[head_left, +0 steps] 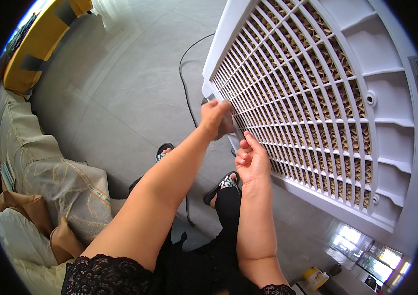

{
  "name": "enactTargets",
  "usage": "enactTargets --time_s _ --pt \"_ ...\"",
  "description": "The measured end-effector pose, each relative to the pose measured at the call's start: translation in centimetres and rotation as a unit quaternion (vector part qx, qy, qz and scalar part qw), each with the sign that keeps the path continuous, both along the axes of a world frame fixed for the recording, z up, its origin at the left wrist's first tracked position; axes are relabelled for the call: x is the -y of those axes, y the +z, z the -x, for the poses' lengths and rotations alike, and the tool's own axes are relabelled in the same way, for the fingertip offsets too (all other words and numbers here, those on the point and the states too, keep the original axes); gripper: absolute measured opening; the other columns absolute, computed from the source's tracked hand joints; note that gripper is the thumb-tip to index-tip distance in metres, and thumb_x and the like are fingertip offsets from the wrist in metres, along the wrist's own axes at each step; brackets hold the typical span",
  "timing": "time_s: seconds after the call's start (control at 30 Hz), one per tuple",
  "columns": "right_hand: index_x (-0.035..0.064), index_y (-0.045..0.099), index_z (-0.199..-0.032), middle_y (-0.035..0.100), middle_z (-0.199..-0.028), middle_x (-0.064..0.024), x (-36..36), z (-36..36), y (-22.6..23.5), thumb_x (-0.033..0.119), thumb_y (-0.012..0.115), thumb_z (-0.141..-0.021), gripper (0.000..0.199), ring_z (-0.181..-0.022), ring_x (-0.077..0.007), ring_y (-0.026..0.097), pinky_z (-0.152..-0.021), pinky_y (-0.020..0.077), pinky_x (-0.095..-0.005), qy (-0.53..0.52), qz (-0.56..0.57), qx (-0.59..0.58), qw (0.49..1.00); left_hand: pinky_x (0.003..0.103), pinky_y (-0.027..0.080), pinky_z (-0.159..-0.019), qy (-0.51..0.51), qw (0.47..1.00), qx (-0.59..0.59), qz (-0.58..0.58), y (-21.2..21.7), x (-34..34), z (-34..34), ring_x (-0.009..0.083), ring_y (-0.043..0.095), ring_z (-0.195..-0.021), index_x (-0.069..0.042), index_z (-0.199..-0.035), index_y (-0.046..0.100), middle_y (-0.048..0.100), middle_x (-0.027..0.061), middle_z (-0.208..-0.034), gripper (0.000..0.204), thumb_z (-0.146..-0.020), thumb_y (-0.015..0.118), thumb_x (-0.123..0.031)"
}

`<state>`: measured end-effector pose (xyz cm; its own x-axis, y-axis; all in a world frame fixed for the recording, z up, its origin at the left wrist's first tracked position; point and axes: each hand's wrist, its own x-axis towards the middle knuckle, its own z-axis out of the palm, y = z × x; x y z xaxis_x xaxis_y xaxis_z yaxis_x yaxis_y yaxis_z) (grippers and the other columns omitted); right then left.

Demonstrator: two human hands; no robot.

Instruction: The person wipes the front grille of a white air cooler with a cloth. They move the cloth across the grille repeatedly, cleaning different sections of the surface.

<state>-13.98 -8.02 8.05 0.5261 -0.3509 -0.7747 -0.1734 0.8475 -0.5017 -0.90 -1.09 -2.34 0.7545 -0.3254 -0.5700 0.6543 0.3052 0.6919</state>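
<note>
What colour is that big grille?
The grille is white, over tan, wavy material; the head view shows it best.

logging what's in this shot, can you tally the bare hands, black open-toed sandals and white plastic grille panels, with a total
Bare hands: 2, the left hand (blurred) and the right hand
Black open-toed sandals: 2, the left sandal and the right sandal
White plastic grille panel: 1
Total: 5

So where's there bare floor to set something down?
The widest bare patch is floor between the cloth on the left and the cable. Tighter by the sandals, and crowded beside the grille, where the left hand and right hand are close together.
</note>
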Motion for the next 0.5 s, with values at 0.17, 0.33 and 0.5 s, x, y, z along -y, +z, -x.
enactTargets --time_s 0.17,0.33,0.5 --pt "0.0109 0.064 -0.102 0.06 -0.072 0.0009 -0.2 0.1 0.0 0.018 0.07 -0.086 0.018 -0.047 -0.006 0.041 -0.04 0.0306 -0.0198 0.008 0.001 0.0 1.0 0.031 0.051 -0.058 -0.112 0.99 0.02 -0.078 -2.8 0.2 0.6 0.017 0.063 -0.066 0.002 -0.087 0.067 0.067 0.0092 -0.079 0.014 -0.081 0.068 -0.011" --pt "0.009 0.064 -0.102 0.059 -0.074 0.0002 0.5 0.6 0.0 0.017 0.068 -0.087 0.017 -0.051 -0.0085 0.045 -0.044 0.0335 -0.0223 0.006 0.007 0.024 1.0 0.03 0.05 -0.057 -0.146 0.987 0.038 -0.062 -1.6 0.0 0.9 0.0162 0.061 -0.064 0.0 -0.083 0.068 0.066 0.0068 -0.076 0.014 -0.079 0.071 -0.013" --pt "0.0095 0.065 -0.101 0.06 -0.072 0.0012 0.3 0.6 1.0 0.017 0.069 -0.086 0.017 -0.048 -0.0069 0.043 -0.042 0.0319 -0.0208 0.01 0.015 0.012 1.0 0.034 0.055 -0.056 -0.153 0.988 -0.027 -0.023 -0.9 -1.4 -0.2 0.0163 0.062 -0.067 0.0 -0.094 0.063 0.064 0.0069 -0.081 0.013 -0.087 0.064 -0.011"
